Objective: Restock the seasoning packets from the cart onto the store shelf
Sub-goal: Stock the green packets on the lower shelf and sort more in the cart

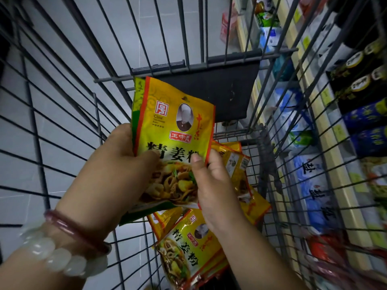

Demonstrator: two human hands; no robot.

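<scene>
Inside the wire cart point(69, 114) I hold up a small stack of yellow seasoning packets point(176, 122) with red borders and a food picture. My left hand point(117, 170) grips the stack's lower left edge, thumb on the front. At the stack's lower right edge my right hand point(211, 185) pinches the front packet, thumb on its face. More of the same packets point(188, 248) lie loose on the cart floor below my hands, partly hidden by them. The store shelf point(326, 143) runs along the right, seen through the cart's wires.
A dark flap point(226, 91) hangs at the cart's far end. The shelf holds blue-and-white bags point(312, 189), dark blue and black packages point(364, 114), and green bags farther back. Grey tiled floor shows through the cart's left side. Bracelets sit on my left wrist.
</scene>
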